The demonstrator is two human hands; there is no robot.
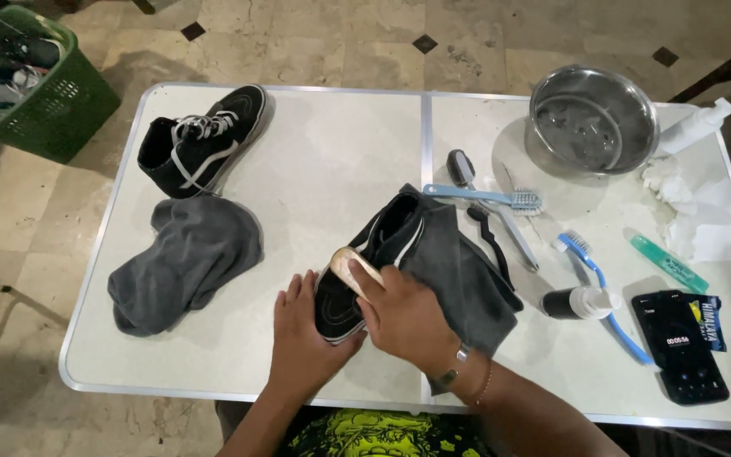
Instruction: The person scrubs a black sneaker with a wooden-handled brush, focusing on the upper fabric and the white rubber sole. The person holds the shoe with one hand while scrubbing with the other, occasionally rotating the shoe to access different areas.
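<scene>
Two black canvas high-top shoes were out: one [200, 140] at ten o'clock on the surface, the other [374, 262] at centre under both hands. Two grey cloths lay there, one crumpled [184, 262] at nine o'clock, one [467, 271] beneath the held shoe. Three brushes sat at two o'clock. The held shoe's long axis ran from seven o'clock to one o'clock, which end was the toe I cannot tell. The left hand [302, 334] steadied it, fingers spread flat; the right hand [403, 317] had its grip clamped on a pale wooden brush [355, 267]. The white folding surface [332, 152] stood on a beige tiled floor [315, 38].
</scene>
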